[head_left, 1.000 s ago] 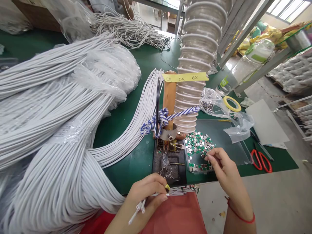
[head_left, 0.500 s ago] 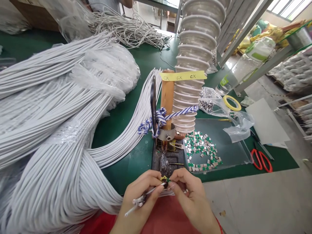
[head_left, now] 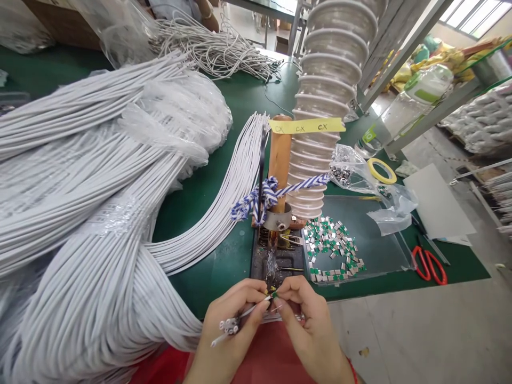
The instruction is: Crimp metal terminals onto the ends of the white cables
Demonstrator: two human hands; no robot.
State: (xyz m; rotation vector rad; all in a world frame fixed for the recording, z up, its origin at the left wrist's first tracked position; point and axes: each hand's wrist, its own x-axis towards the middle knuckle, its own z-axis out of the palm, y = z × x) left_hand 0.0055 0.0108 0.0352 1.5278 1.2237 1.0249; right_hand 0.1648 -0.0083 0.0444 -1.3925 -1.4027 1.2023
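My left hand point(head_left: 230, 320) is closed around a white cable point(head_left: 251, 310), with several cut cable ends point(head_left: 229, 325) poking out across the palm. The pinched fingertips of my right hand point(head_left: 306, 314) meet it at a small green connector point(head_left: 274, 295), partly hidden by the fingers. A thin wire shows under the right fingertips. Just beyond both hands, a soldering iron point(head_left: 280, 154) with a wooden handle stands upright, tip down, in a metal collar point(head_left: 279, 217). Blue-and-white cord point(head_left: 256, 200) is tied around it.
Big bundles of white cable point(head_left: 100, 224) cover the left. To the right, loose connectors point(head_left: 332, 242) lie on a clear tray point(head_left: 376, 256), near red-handled scissors point(head_left: 430, 265) and yellow tape point(head_left: 382, 170). A ribbed hose point(head_left: 338, 69) rises behind the iron.
The view has shifted slightly, so the iron and hose sit a bit further right. Both hands keep their grip at nearly the same spot; the green connector shows more clearly between the fingertips.
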